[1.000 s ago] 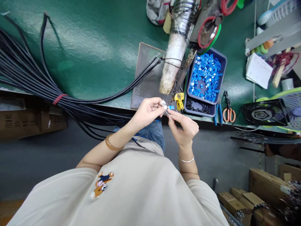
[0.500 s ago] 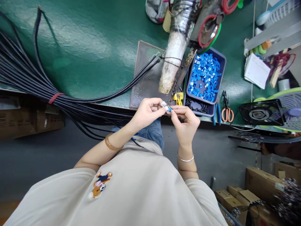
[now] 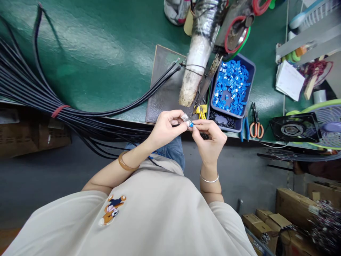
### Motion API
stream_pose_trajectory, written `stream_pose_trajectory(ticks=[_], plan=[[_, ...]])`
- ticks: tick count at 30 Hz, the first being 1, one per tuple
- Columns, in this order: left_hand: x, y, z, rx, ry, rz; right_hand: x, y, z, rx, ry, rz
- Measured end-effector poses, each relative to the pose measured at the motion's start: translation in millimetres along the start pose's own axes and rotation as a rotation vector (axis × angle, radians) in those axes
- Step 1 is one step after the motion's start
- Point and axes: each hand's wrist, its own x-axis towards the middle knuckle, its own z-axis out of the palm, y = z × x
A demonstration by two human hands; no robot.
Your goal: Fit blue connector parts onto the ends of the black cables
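Observation:
My left hand (image 3: 167, 128) is closed in a pinch at the front edge of the bench, with something pale and whitish at its fingertips. What it grips is too small and too covered to name. My right hand (image 3: 210, 134) meets it fingertip to fingertip, closed on a small blue connector piece (image 3: 191, 124). Black cables (image 3: 114, 126) run along the bench edge towards my left hand and pass out of sight behind it. Many similar blue pieces (image 3: 231, 85) fill a grey-blue tray (image 3: 252, 76) beyond my right hand.
A red tie (image 3: 60, 111) binds the cable bundle. Two cable ends rest on a dark board (image 3: 165, 90). Above it leans a plastic-wrapped post (image 3: 195, 67). Blue-handled pliers (image 3: 245, 128), orange-handled cutters (image 3: 256, 124) and a small black fan (image 3: 295, 128) lie at right. Cardboard boxes (image 3: 295, 209) stand below.
Both hands stay pinched together in almost the same place, with only slight finger movement. The whole view has shifted slightly.

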Motion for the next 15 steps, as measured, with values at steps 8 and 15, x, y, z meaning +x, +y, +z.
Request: stream_pose_trajectory(ticks=[8,15], plan=[[0.7,2.0,2.1,0.037,0.027,-0.046,1.7,0.6,1.9,-0.055,0.018,-0.054],[5.0,1.7,6.0,0.054,0.069,0.0,0.1,3.6,3.7,-0.016,0.05,-0.007]])
